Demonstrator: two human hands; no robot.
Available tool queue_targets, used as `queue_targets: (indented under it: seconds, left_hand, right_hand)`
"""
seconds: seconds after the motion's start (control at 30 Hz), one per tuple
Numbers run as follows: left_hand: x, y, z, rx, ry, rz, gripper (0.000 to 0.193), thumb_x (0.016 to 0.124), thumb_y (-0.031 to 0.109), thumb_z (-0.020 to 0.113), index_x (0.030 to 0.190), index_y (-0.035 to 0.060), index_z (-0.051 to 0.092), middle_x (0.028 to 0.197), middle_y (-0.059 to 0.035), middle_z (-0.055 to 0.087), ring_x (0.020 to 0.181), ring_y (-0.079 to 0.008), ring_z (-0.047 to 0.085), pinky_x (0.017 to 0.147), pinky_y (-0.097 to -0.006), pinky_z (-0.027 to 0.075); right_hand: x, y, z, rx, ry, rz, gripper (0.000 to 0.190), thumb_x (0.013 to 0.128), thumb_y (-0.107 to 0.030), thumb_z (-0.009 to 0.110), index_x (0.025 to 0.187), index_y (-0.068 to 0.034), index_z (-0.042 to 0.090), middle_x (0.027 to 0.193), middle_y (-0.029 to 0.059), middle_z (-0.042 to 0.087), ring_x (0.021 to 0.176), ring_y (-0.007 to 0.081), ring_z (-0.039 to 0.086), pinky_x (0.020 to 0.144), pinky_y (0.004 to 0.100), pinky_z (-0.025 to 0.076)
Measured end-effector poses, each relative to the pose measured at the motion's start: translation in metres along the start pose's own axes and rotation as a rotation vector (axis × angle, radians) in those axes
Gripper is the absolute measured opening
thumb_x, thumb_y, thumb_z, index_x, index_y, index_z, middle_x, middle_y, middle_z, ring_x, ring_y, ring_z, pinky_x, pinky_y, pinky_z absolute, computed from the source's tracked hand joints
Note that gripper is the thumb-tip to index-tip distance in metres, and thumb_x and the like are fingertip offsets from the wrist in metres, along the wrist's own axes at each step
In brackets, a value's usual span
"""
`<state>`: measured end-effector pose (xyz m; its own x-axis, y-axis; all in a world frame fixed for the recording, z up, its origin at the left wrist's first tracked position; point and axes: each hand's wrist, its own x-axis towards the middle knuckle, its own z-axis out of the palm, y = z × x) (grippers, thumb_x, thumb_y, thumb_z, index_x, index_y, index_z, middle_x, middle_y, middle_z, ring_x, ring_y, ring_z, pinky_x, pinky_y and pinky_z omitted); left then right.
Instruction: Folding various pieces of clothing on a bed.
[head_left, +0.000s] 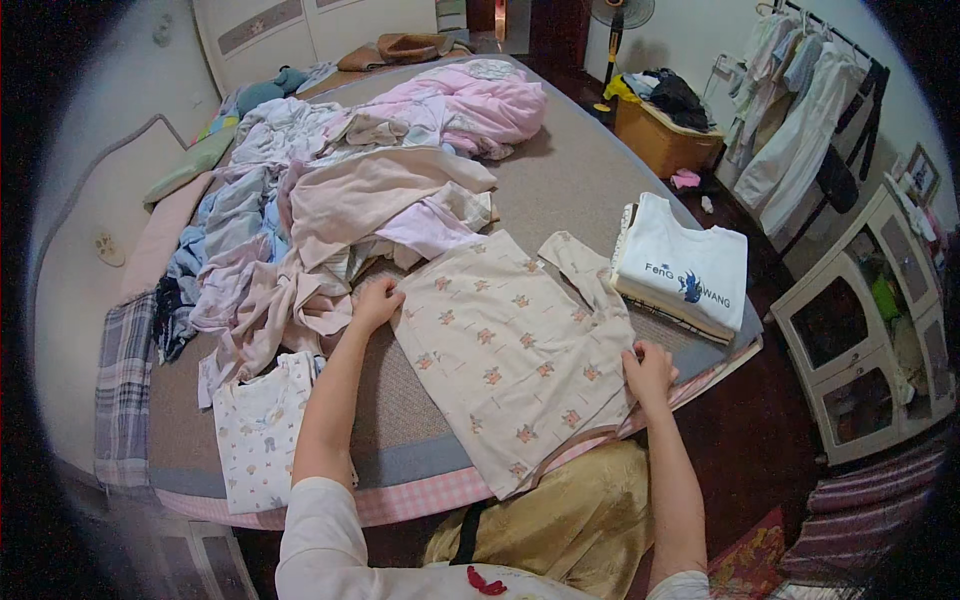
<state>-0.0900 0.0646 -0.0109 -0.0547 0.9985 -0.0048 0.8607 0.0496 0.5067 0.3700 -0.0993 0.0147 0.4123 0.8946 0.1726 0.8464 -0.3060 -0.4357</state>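
A beige garment (499, 352) with a small animal print lies spread flat before me, and its lower corner hangs over the bed's near edge. My left hand (379, 304) pinches its left edge. On the opposite side, my right hand (649, 371) has its thumb and fingers on the right edge. Beyond that hand sits a folded stack topped by a white T-shirt (675, 259) with lettering and a blue figure. A folded white printed top (262, 435) lies left of my left forearm, partly hidden by it.
A large heap of loose clothes (322, 217) covers the bed's left side, with a pink quilt (487, 105) behind. The bed mat (592, 180) extends right of the quilt. A glass-fronted cabinet (862, 337), a clothes rack (825, 34) and an orange storage box (660, 146) stand beyond the bed's right side.
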Motion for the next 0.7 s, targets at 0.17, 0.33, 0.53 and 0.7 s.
queue_targets:
  seconds: [0.17, 0.33, 0.53, 0.7]
  left_hand:
    - [-0.016, 0.009, 0.003, 0.113, 0.048, 0.009, 0.042, 0.073, 0.036, 0.063, 0.105, 0.0096, 0.058, 0.102, -0.0111, 0.06, 0.104, -0.03, 0.052, 0.088, -0.0508, 0.034]
    - [-0.085, 0.061, 0.017, 0.119, 0.394, 0.458, 0.036, 0.074, 0.025, 0.062, 0.102, 0.0047, 0.053, 0.1, -0.0167, 0.052, 0.096, -0.0335, 0.051, 0.083, -0.0489, 0.038]
    - [-0.232, 0.127, -0.003, 0.366, -0.222, 1.11, 0.039, 0.068, 0.031, 0.062, 0.097, 0.0053, 0.055, 0.102, -0.0139, 0.055, 0.1, -0.0305, 0.052, 0.081, -0.0434, 0.043]
    - [-0.272, 0.119, 0.011, 0.42, -0.325, 1.061, 0.068, 0.074, 0.049, 0.058, 0.13, 0.0151, 0.039, 0.134, -0.0166, 0.037, 0.124, -0.0388, 0.034, 0.092, -0.0537, 0.035]
  right_hand:
    - [-0.004, -0.012, -0.016, -0.121, 0.013, -0.179, 0.019, 0.079, -0.028, 0.058, 0.088, -0.012, 0.064, 0.092, 0.009, 0.06, 0.095, 0.0281, 0.053, 0.082, 0.0438, 0.036]
    - [-0.002, -0.015, -0.029, 0.201, 0.063, -0.145, 0.016, 0.083, -0.02, 0.056, 0.087, -0.006, 0.06, 0.089, 0.0119, 0.058, 0.084, 0.0306, 0.056, 0.073, 0.0397, 0.043]
    - [0.013, -0.022, -0.028, 0.395, 0.177, -0.249, 0.015, 0.086, -0.016, 0.052, 0.09, -0.002, 0.054, 0.087, 0.0168, 0.055, 0.082, 0.0355, 0.054, 0.071, 0.0413, 0.043]
    - [0.018, -0.031, -0.032, 0.376, 0.251, -0.274, 0.014, 0.086, -0.014, 0.052, 0.09, -0.001, 0.054, 0.086, 0.0182, 0.055, 0.081, 0.0364, 0.053, 0.07, 0.0416, 0.043]
